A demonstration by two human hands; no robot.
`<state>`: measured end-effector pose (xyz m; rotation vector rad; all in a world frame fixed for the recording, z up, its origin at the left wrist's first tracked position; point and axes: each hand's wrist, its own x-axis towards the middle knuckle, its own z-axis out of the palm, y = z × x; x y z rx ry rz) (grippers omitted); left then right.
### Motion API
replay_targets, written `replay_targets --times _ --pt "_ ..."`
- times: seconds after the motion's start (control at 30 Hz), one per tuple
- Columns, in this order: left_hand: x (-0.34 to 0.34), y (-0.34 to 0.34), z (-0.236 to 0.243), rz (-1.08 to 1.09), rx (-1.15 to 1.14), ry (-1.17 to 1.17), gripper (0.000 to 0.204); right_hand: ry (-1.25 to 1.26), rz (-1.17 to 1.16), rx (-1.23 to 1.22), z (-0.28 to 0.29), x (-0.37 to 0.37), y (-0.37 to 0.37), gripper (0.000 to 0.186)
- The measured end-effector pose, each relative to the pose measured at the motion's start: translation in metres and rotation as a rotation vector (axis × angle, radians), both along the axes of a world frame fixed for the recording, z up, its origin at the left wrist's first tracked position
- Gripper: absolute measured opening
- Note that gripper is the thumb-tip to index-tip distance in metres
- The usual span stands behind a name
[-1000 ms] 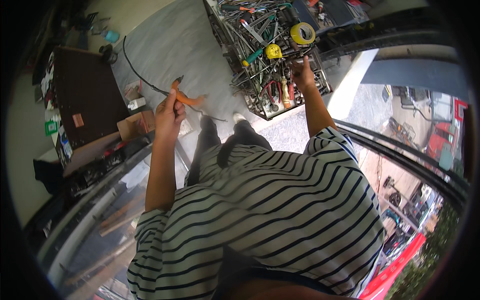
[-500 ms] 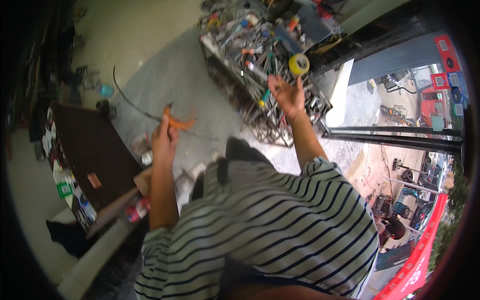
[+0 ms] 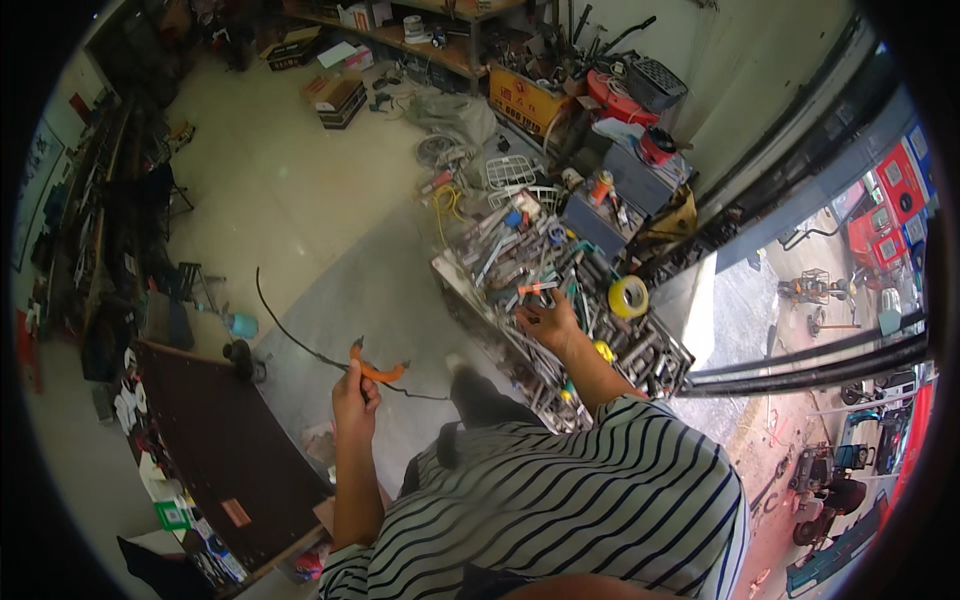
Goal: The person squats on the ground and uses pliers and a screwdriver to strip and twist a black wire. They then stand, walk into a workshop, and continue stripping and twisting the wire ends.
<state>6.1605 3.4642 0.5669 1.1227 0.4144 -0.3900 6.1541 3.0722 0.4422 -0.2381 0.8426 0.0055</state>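
Note:
My left hand grips a long black cable together with a curved orange piece with dark tips, above the grey patch of floor. To the right, my right hand is over a metal tray heaped with wrenches, sockets and other tools, its fingers apart; whether it touches any tool I cannot tell. A roll of yellow tape lies just beyond that hand.
A dark brown bench with small items stands at left. Shelves, cardboard boxes and a yellow crate are farther back. A grey toolbox sits behind the tools. Glass doors at right show parked vehicles outside.
The view has swung up to take in more of the room. My right hand has left its earlier grip among the tools and is open. My left hand still holds the cable and orange piece.

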Motion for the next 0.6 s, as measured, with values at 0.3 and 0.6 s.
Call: replay_targets --times 0.3,0.6 --pt "0.144 -0.053 0.027 -0.062 0.086 0.023 0.026 -0.444 -0.335 -0.501 0.148 0.359 -0.222 0.071" --pt "0.247 -0.096 0.019 -0.224 0.113 0.067 0.029 -0.292 0.301 -0.728 0.072 0.274 -0.040 0.047"
